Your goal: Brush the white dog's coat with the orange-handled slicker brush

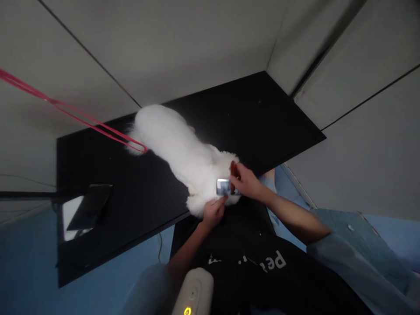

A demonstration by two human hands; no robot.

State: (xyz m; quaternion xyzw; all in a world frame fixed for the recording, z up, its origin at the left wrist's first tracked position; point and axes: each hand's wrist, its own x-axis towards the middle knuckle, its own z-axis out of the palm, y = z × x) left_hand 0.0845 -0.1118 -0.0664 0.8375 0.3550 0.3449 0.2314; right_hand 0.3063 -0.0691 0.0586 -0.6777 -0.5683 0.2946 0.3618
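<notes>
A white, fluffy dog (173, 140) stretches across a black table, its head end close to my body. In my right hand (247, 180) is a slicker brush (223, 187) with a reddish-brown handle and a shiny, flat metal head, which lies over the fur of the dog's head. My left hand (214, 211) grips fur at the near side of the head, just below the brush, with its fingertips close to the metal. The dog's face and the brush's bristles are hidden from this angle.
The black ribbed table (262, 113) stands against grey wall panels. A red looped cord (98, 124) hangs over the dog's rear end. At the table's left end are a dark flat object (90, 208) and a white one. A white device (193, 292) with a yellow light is at my front.
</notes>
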